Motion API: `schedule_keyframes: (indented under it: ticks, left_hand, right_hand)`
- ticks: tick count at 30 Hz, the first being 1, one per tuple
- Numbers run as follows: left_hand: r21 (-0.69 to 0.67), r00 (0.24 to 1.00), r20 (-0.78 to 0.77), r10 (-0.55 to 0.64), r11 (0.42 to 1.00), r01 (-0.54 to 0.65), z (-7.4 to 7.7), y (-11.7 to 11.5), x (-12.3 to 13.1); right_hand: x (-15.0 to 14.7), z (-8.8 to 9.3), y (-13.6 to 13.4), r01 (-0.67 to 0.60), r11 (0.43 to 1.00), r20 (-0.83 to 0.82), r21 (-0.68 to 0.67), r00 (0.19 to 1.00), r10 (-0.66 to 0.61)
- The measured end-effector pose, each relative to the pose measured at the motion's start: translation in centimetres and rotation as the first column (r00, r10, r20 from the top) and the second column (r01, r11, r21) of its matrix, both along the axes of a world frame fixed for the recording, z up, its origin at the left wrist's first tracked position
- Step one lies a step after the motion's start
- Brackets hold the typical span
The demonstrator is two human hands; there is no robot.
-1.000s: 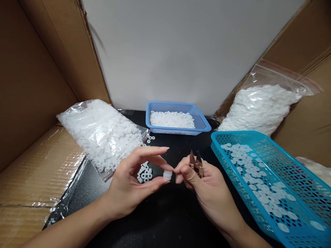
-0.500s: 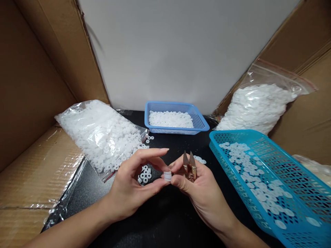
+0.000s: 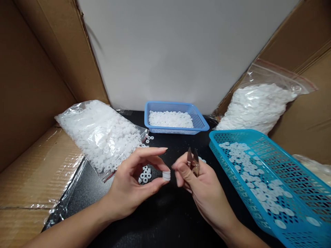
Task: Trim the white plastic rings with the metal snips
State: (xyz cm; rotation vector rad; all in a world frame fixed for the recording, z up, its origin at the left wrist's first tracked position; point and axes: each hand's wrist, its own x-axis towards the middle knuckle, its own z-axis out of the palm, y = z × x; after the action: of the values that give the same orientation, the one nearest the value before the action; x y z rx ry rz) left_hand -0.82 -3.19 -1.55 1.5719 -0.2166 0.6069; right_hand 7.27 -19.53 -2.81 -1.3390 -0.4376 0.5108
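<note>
Presently, the left hand (image 3: 126, 182) pinches the white piece (image 3: 166, 176), left of the teal basket (image 3: 266, 151), between thumb and fingertip; hold it level. The right hand (image 3: 205, 184) curls around the snips (image 3: 196, 168), nearer the basket; point them clear.

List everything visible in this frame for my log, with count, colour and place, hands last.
stack of pieces: one, white, pinched in the left hand
snips: one, metallic, in the right hand
loose rings: several, white, on the table beyond the left hand
small basket: one, blue, centre back, holding many white rings
large basket: one, teal, right, holding many white discs
filled plastic bags: two, clear with white contents, left and back right; another, partly hidden, right edge
table: one, black, below
panel: one, whitish, behind
cardboard: several pieces, brown, both sides
left hand, right hand: two, bare, centre
</note>
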Motion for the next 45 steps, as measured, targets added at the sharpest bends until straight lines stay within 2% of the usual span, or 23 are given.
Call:
schedule_keyframes:
  ticks: [5,8,13,19,24,26,36,45]
  left_hand:
    - [0.027,1.0,0.003,-0.007,1.0,0.007,0.0,0.0,0.0]
    - [0.07,1.0,-0.017,-0.004,0.998,0.005,-0.1,0.1,-0.1]
    - [0.187,1.0,-0.002,0.008,0.982,-0.007,-0.3,0.1,-0.2]
    - [0.299,0.998,0.055,0.004,0.954,-0.02,-0.6,0.2,-0.2]
    - [0.22,1.0,0.009,-0.015,0.975,0.013,-0.7,0.2,-0.1]
    - [0.191,1.0,-0.012,0.001,0.982,0.002,-0.6,0.2,-0.1]
    - [0.185,0.999,-0.033,-0.004,0.983,0.01,-0.4,0.2,-0.3]
    - [0.2,1.0,-0.02,-0.021,0.98,0.024,-0.5,0.1,-0.3]
  right_hand:
    - [-0.2,0.4,0.3,-0.127,0.985,-0.192,0.12,0.97,0.149]
    - [-0.3,0.8,0.4,-0.162,0.977,-0.262,0.138,0.945,0.194]
    - [-0.2,1.1,0.3,-0.114,0.988,-0.279,0.104,0.95,0.139]
    - [-0.1,0.6,0.3,-0.029,0.999,-0.117,0.024,0.993,0.032]
    - [-0.1,0.5,0.4,-0.178,0.974,-0.256,0.139,0.944,0.209]
    - [-0.2,0.5,0.5,-0.197,0.967,-0.281,0.163,0.93,0.237]
    - [-0.2,1.5,0.4,-0.124,0.987,-0.314,0.101,0.938,0.15]
    - [-0.1,0.9,0.3,-0.03,0.999,-0.244,0.043,0.969,0.039]
